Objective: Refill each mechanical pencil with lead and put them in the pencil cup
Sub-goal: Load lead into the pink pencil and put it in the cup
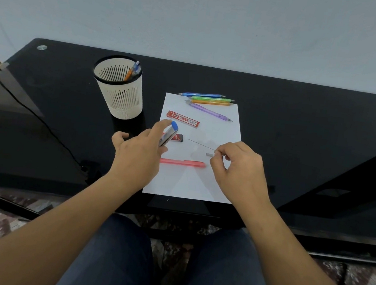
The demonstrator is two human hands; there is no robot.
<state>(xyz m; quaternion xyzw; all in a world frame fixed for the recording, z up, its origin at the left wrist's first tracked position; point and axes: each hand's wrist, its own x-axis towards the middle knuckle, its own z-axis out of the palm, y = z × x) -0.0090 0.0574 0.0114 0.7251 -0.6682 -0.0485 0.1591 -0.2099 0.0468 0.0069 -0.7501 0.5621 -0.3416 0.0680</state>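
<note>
One lead, hair-thin and dark, slants across the sheet of paper. Its right end is pinched in the fingertips of the right hand. Cannot tell whether the far end rests on the paper or is lifted.

Left hand grips a clear lead case with a blue cap, tilted, forefinger along the top.

Pink pencil lies flat on the paper between the two hands, touched by neither. A small grey cap sits just beside the right fingertips, probably the pencil's own.

Four more pencils lie at the paper's far edge: blue, green, orange, purple. Pencil cup stands on the desk to the left, with a couple of pencils already in it. A red lead box lies near the case.

Handling, as judged:
- The lead is near weightless, stiff and brittle, and will snap under any bend or side load.
- Best held lightly, close to the end going in, and fed straight along the barrel's axis.
- The pink pencil is light, rigid, smooth plastic and may roll. Take it mid-barrel, open end up.
- The cap is tiny and easily lost, so keep it on the paper.
</note>
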